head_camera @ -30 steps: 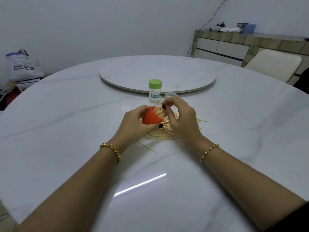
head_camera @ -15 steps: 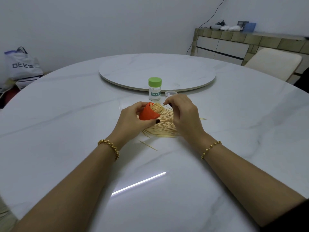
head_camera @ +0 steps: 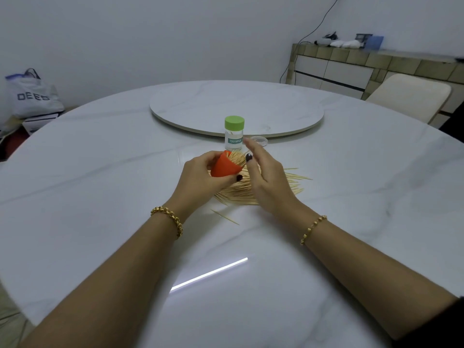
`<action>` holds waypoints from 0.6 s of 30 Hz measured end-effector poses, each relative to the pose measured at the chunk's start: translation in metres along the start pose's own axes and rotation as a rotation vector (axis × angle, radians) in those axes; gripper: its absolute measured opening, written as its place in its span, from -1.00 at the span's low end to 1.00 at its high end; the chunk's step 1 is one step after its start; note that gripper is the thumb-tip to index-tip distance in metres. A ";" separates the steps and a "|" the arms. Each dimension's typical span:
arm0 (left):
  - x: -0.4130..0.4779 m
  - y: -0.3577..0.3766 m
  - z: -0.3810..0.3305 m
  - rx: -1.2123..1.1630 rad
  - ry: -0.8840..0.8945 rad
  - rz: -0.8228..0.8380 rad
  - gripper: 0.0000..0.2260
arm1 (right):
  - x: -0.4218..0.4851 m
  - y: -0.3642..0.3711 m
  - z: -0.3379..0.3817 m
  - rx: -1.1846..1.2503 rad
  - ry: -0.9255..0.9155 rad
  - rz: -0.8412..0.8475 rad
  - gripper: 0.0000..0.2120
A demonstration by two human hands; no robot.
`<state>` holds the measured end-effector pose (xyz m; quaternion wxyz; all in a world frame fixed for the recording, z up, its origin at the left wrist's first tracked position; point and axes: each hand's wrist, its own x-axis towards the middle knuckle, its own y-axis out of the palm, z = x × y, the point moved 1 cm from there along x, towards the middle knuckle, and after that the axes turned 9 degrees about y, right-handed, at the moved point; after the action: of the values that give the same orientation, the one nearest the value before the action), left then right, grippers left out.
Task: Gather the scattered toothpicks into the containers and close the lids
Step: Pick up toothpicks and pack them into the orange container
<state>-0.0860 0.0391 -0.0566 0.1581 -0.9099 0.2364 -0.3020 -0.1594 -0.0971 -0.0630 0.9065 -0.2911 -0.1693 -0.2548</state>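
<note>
White marble table, mid-frame: L hand grips orange plastic container, filling step; R hand straight-fingered, empty. Next, prob.: pinch more loose wooden toothpicks.

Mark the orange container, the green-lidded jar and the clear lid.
orange container [head_camera: 224,169], head view, on its orange side wall.
green-lidded jar [head_camera: 234,122], head view, on its green lid.
clear lid [head_camera: 261,140], head view, on its top, right of the fingertips.
</note>
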 end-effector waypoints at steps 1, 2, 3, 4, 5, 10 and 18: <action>0.000 0.000 -0.001 0.000 -0.001 0.006 -0.59 | -0.002 0.003 0.000 -0.006 0.017 0.053 -0.52; -0.001 0.000 -0.002 0.008 -0.001 0.018 -0.62 | -0.004 0.006 0.001 -0.018 0.020 0.097 -0.51; -0.002 0.001 -0.002 0.022 0.001 0.035 -0.64 | -0.006 0.008 0.001 -0.036 0.010 0.129 -0.50; -0.002 0.001 -0.002 0.038 0.005 0.052 -0.66 | -0.007 0.009 0.002 -0.057 -0.012 0.153 -0.49; -0.002 0.001 -0.002 0.047 0.006 0.065 -0.68 | -0.008 0.008 0.003 -0.075 -0.045 0.170 -0.50; -0.001 0.001 0.000 0.038 -0.005 0.068 -0.64 | -0.005 0.004 0.002 -0.216 -0.124 0.180 -0.50; -0.001 0.001 0.008 -0.021 -0.061 0.046 -0.51 | 0.008 -0.023 -0.017 -0.176 0.081 0.046 -0.66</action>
<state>-0.0824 0.0400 -0.0635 0.1624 -0.9146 0.2557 -0.2679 -0.1633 -0.1272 -0.0625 0.8890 -0.3631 -0.1028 -0.2592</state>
